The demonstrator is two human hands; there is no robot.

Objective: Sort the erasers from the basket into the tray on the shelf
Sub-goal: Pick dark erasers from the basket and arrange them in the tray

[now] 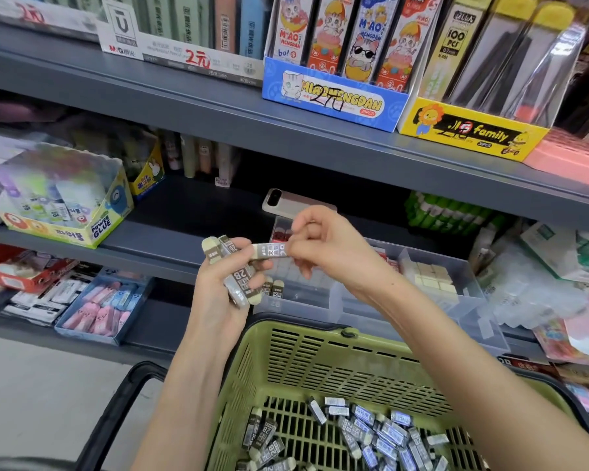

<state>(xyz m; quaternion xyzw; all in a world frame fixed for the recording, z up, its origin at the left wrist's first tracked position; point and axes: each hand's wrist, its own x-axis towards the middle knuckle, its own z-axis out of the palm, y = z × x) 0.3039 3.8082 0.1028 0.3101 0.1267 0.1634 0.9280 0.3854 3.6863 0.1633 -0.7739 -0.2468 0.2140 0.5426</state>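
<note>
My left hand (218, 297) grips a bundle of several 2B erasers (240, 280) with grey-brown sleeves, held above the basket's far rim. My right hand (323, 246) pinches one eraser (269, 250) by its end and holds it level against the bundle. Below, the green plastic basket (320, 362) holds several loose erasers (371, 433) on its bottom. Behind my hands a clear plastic tray (320, 300) stands on the shelf, with two erasers (273, 287) upright in its front left compartment and pale erasers (429, 277) in a right compartment.
A phone (286, 202) lies on the shelf behind the tray. A Power Glue box (65, 205) stands at left, a blue box of pink and blue erasers (106, 307) on the lower shelf. Pencil-lead display boxes (334, 96) fill the upper shelf. Packets crowd the right.
</note>
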